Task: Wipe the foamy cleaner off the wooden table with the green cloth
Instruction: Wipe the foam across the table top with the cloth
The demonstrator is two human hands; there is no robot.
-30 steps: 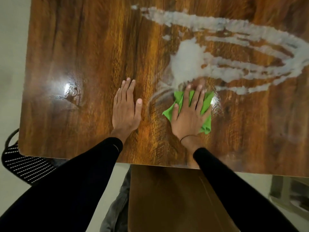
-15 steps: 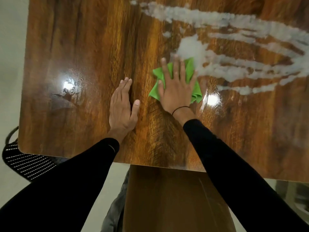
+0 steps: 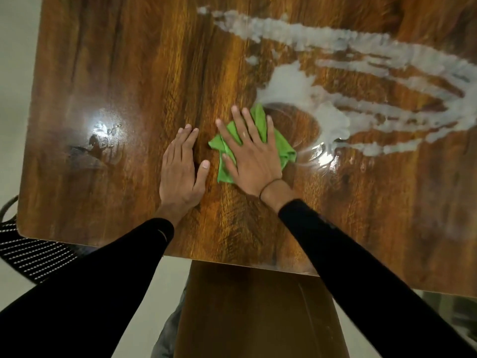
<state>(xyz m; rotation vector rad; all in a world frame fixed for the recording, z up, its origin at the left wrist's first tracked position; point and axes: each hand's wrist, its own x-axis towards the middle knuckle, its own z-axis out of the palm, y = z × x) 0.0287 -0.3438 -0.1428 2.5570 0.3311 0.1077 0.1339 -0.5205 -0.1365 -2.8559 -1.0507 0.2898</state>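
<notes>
Streaking the glossy wooden table [image 3: 129,73], white foam [image 3: 296,83] borders the green cloth [image 3: 281,146].

At the lower left of the frame a black chair [image 3: 31,251] with pale dotted stripes showed. A pale floor [image 3: 15,73] ran along the left edge, and a brown panel [image 3: 253,313] filled the bottom centre.

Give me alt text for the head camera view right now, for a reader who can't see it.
A right hand presses a green cloth flat on a glossy wooden table, at the near edge of white foamy cleaner streaked across the far right of the table. The left hand lies flat on bare wood beside it; both arms wear black sleeves.
</notes>
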